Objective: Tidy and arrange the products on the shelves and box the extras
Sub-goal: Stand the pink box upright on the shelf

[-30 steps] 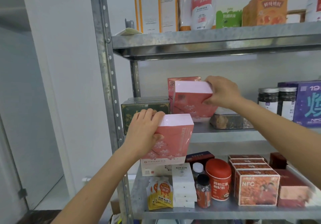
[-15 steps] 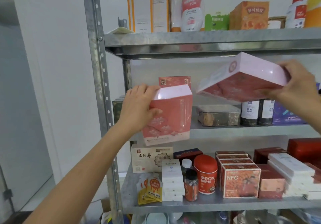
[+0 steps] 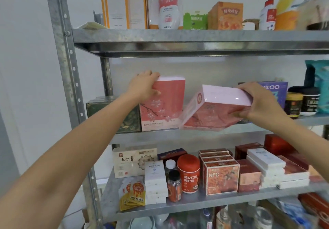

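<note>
Two pink boxes with blossom print are at the middle shelf (image 3: 195,132) of a metal rack. One pink box (image 3: 165,107) stands upright on the shelf beside a dark green tin (image 3: 130,120); my left hand (image 3: 144,84) grips its upper left corner. The other pink box (image 3: 213,109) is tilted, its lower edge near the shelf front, and my right hand (image 3: 258,102) holds its right end, fingers over the top and thumb on the face.
Purple box (image 3: 276,90) and dark jars (image 3: 302,102) stand right on the middle shelf. The top shelf (image 3: 178,36) carries cartons and bottles. The lower shelf (image 3: 195,200) holds NFC boxes (image 3: 220,177), a red canister (image 3: 188,173), white boxes and sachets. A steel upright (image 3: 71,86) stands left.
My left hand has set its pink box upright on the middle shelf. My right hand has brought the other box down from mid-air to the shelf front, right of the first.
</note>
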The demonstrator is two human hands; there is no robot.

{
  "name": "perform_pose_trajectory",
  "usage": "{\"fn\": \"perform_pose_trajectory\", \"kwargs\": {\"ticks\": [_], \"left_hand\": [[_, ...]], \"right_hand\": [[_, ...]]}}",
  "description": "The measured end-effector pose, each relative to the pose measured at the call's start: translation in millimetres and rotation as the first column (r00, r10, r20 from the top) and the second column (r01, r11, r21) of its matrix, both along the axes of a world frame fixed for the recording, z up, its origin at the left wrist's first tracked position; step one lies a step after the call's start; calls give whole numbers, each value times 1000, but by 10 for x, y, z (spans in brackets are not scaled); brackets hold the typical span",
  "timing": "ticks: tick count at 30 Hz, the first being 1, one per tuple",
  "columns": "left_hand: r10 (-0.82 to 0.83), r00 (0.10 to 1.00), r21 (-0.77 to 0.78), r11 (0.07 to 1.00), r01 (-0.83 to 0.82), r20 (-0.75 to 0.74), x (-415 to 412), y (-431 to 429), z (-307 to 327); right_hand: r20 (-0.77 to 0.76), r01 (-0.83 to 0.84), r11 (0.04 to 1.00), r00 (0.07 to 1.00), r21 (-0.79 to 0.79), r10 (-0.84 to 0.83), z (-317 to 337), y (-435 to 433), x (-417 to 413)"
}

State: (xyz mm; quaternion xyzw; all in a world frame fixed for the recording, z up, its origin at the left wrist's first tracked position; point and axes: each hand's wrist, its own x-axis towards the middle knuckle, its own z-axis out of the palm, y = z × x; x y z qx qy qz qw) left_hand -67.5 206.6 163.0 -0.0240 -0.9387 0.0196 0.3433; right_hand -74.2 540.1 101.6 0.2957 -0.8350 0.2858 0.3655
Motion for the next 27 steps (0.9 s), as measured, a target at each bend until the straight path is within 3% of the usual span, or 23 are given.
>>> {"fn": "perform_pose_trajectory", "kwargs": {"ticks": [6, 13, 15, 17, 18, 20, 21, 22, 24, 27], "left_hand": [[128, 981, -245, 956, -162, -147, -259, 5, -126], [34, 992, -116, 992, -48, -119, -325, -112, -290], [-28, 983, -65, 998, 16, -179, -253, -132, -347], [-143, 943, 80, 982, 174, -301, -127, -108, -420], [-239, 911, 218, 921, 322, -337, -29, -60, -466], [-506, 787, 525, 589, 614, -353, 221, 100, -598], [-593, 734, 622, 448, 642, -331, 317, 176, -700], [-641, 718, 680, 400, 614, -272, 389, 241, -808], [-686, 707, 708, 413, 572, -171, 447, 318, -1029], [-578, 774, 802, 318, 505, -258, 412, 368, -1172]], "right_hand": [[-18, -35, 996, 999, 78, 36, -26, -230, -23], [18, -79, 993, 997, 87, 78, -10, -454, -19], [31, -102, 991, 995, 86, 100, -4, -493, -35], [44, -118, 988, 992, 95, 114, -12, -528, -63], [51, -120, 988, 992, 96, 116, -20, -543, -74], [69, -130, 988, 990, 80, 125, -23, -564, -94], [89, -149, 987, 986, 63, 143, -16, -583, -94], [119, -181, 983, 977, 40, 175, -5, -605, -86], [194, -265, 964, 945, -26, 265, 32, -646, -76], [267, -327, 943, 905, -62, 331, 63, -713, -62]]}}
